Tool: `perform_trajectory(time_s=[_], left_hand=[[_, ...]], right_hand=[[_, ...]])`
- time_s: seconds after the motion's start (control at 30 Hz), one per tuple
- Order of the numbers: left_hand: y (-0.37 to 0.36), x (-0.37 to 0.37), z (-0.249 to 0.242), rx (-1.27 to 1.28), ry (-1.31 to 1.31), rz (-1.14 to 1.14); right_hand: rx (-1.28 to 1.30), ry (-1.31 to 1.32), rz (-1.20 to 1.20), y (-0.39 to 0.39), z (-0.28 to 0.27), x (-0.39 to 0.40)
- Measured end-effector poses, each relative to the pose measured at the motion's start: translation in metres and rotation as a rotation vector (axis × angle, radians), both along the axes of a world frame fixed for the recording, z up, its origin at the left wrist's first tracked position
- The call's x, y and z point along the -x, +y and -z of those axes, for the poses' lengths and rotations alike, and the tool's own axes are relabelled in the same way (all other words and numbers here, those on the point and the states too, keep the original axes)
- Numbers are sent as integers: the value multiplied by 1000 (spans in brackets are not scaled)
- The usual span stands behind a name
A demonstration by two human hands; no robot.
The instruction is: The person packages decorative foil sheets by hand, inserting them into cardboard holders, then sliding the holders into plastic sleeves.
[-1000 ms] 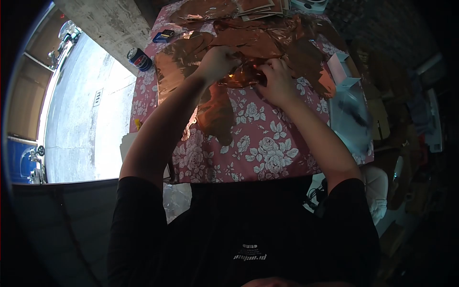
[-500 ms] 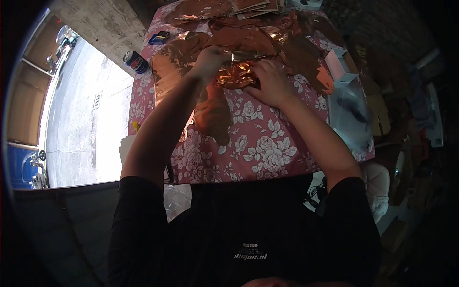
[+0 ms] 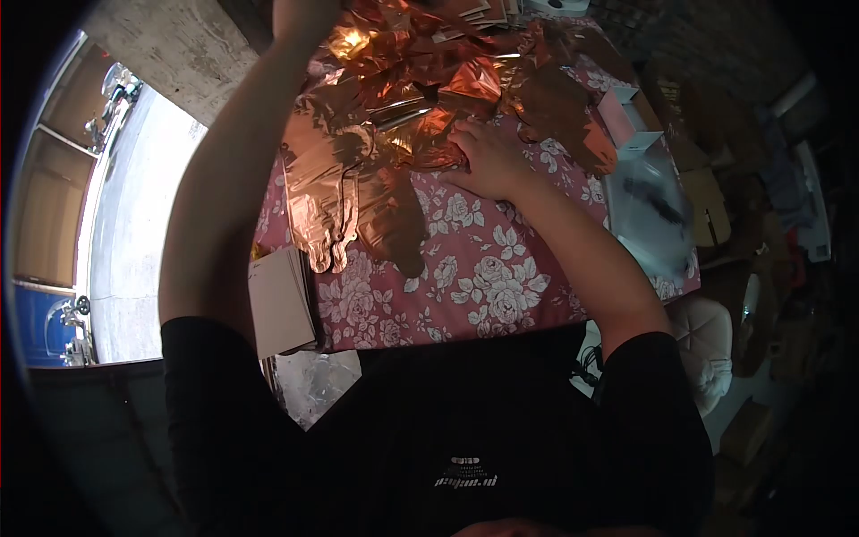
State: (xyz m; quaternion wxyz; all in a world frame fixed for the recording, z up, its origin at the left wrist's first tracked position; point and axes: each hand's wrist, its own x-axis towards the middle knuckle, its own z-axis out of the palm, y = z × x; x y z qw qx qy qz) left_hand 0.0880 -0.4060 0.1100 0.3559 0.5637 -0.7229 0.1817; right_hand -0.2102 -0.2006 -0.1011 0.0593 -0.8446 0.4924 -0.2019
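Shiny copper-coloured foil (image 3: 407, 139) lies crumpled across the upper part of a pink floral tablecloth (image 3: 506, 277). My right hand (image 3: 488, 161) rests at the foil's right lower edge, thumb apart from the fingers, palm down. At the top edge of the view my left hand (image 3: 304, 16) is beside raised, wrinkled foil (image 3: 358, 40); its fingers are cut off or hidden, so its hold is unclear. Flat, long foil pieces (image 3: 313, 192) with rounded ends lie at the left, next to a darker one (image 3: 391, 215).
A small open white box (image 3: 631, 121) stands at the right, above a clear plastic bag (image 3: 649, 215). Pale cards (image 3: 282, 300) are stacked at the lower left table edge. More flat cards (image 3: 479, 16) lie at the back. A cushioned white seat (image 3: 702, 345) is at the right.
My left hand has moved up and left to the view's top edge. Foil near it is now raised and more spread out. My right hand has shifted slightly left and down.
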Motion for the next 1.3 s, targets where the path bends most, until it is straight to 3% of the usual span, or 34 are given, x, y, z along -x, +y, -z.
perform_trajectory(time_s=[0.03, 0.07, 0.23, 0.27, 0.4, 0.5, 0.6, 0.67, 0.73, 0.77, 0.83, 0.9, 1.0, 1.1, 1.17, 1.2, 1.3], left_hand=[[19, -2, -32, 166, -348, -101], [40, 12, -45, -56, 456, 152], [11, -18, -97, 269, 340, 40], [-4, -34, -116, 165, 411, 141], [7, -53, -180, 42, 625, 160], [44, -54, -206, 209, 434, 69], [106, -34, -212, 243, 191, 229], [158, -16, -205, 363, -175, 415], [217, 6, -188, 329, -277, 436], [252, 17, -184, 328, -281, 429], [308, 34, -183, -37, -546, 266], [306, -15, -148, 86, -560, 545], [363, 1, -156, -35, -611, 674], [371, -10, -158, -97, -549, 763], [369, -19, -160, -224, -47, 785], [359, -22, -165, -249, -88, 696], [332, -9, -172, -334, -56, 564]], right_hand=[[4, -2, 3, -1, 1, 1], [-3, -9, -12, -3, 2, 2], [15, -14, -17, -2, 6, 4], [9, -20, -11, -2, 6, 4], [28, -19, 18, -3, 10, 0], [8, 8, 28, -2, 7, 0], [-8, -1, 27, -2, 5, 0], [65, -52, 16, -2, 7, 0], [135, -103, 4, 2, 2, -5], [243, -252, 22, 8, -16, -13], [401, -505, 20, 23, -57, -29], [450, -609, 0, 43, -104, -44], [671, -749, -124, 66, -160, -54], [641, -833, -320, 86, -196, -55], [-329, -708, -277, 109, -215, -41], [-180, -872, -374, 116, -205, -44], [-310, -894, -331, 137, -193, -23]])
